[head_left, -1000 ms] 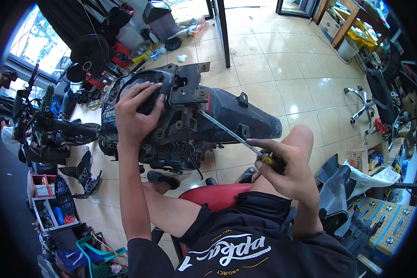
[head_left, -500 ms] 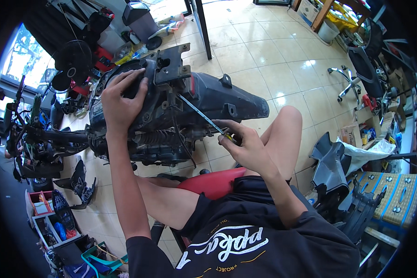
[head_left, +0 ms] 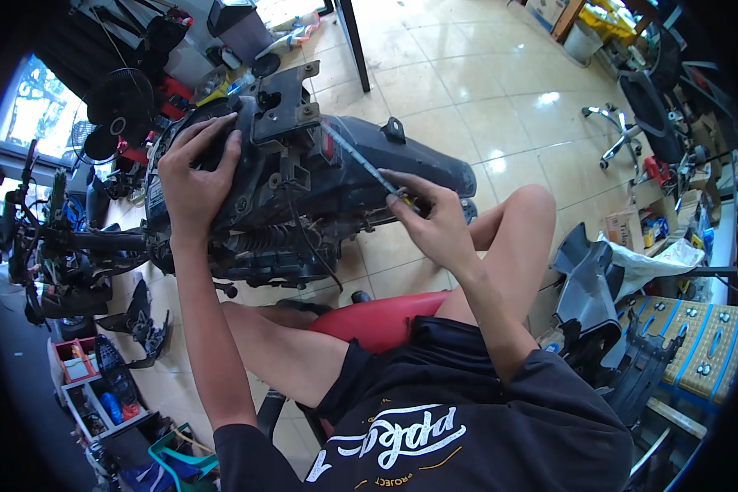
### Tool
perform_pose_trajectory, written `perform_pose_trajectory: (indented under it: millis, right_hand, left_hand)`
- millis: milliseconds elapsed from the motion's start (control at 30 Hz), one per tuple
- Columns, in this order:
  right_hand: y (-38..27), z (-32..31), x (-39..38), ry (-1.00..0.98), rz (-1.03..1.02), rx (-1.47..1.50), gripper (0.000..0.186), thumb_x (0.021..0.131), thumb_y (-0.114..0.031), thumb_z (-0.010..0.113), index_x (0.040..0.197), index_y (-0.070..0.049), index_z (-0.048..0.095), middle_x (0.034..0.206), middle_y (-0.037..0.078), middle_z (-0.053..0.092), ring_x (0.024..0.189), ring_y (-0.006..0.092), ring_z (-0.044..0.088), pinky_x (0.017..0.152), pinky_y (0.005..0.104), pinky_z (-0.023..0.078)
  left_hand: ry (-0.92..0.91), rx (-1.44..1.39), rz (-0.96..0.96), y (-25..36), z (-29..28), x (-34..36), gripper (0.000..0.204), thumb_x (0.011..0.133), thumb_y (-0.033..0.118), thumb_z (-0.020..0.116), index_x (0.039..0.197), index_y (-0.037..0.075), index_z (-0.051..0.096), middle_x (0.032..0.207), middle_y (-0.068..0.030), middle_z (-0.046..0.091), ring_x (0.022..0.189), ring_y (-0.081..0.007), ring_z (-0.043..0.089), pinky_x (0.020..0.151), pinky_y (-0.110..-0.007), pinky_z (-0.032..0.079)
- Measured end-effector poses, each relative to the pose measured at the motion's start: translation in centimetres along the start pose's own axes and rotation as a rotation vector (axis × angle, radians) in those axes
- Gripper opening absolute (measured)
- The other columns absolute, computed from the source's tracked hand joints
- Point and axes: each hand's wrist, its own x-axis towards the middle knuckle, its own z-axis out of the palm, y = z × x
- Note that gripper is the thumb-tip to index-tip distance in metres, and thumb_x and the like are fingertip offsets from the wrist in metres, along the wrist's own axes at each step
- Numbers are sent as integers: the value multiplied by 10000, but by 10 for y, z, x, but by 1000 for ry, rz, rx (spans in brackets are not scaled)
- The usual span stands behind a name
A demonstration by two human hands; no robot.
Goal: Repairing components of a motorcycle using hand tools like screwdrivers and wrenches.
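A partly stripped motorcycle (head_left: 254, 193) lies in front of me, its long black rear fender (head_left: 402, 156) pointing right. My left hand (head_left: 195, 172) grips the rim of the black plastic body at the upper left, thumb and fingers curved over the edge. In my right hand (head_left: 436, 220) is a screwdriver (head_left: 361, 162) with a long thin shaft and a partly hidden yellowish handle. Its tip is beside the bolt corner of a flat metal bracket (head_left: 285, 111), close to a red reflector (head_left: 328, 146). Whether the tip touches the bracket, I cannot tell.
A black cable (head_left: 310, 238) hangs from the motorcycle. Below it is a red seat (head_left: 377, 320). Grey plastic panels (head_left: 586, 283) and a woven bench (head_left: 701, 348) stand at right, an office chair (head_left: 648, 123) farther off. An organiser box (head_left: 98, 394) sits lower left, a fan (head_left: 116, 123) upper left.
The screwdriver and my right hand have moved up, bringing the tip from below the bracket to its corner. My left hand keeps its hold; the whole view has shifted slightly.
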Motion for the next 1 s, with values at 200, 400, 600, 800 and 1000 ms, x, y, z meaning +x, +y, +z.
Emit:
perform_pose_trajectory:
  millis: [200,400,600,800,1000]
  right_hand:
    - [17,32,-31,0,86,226,399,931,-52,598,1329,-56,601,728,-31,554,577,23,422,528,198,350]
    - [-11,30,-11,-174,423,803,449,999,-143,557,1425,-31,473,830,65,644,537,69,545,417,223,433]
    - [-36,56,-42,-241,514,1080,529,1012,-184,547,1481,-19,364,866,97,635,568,120,603,463,268,522]
    - [-38,52,-17,-154,622,1229,533,997,-232,588,1466,-57,403,911,103,632,540,113,577,412,247,482]
    - [-29,55,-33,-98,599,1125,484,993,-225,595,1427,-63,456,831,56,612,483,58,486,356,201,348]
  left_hand:
    - [-24,4,-46,-1,7,1,242,835,94,701,1065,37,749,1012,-147,725,957,-255,702,896,-348,511]
    - [-24,63,-13,-7,10,3,246,834,70,690,1072,46,748,1039,-134,726,993,-259,694,923,-362,506]
    - [-22,128,-12,-12,11,2,251,841,41,671,1080,48,747,1056,-137,725,1022,-260,688,951,-376,496]
    - [-24,106,-15,-13,11,0,253,848,46,666,1088,52,747,1060,-131,726,1025,-253,687,959,-375,492]
    - [-11,102,-7,-8,10,-1,242,847,72,681,1078,58,751,1049,-130,728,1016,-246,690,951,-366,494]
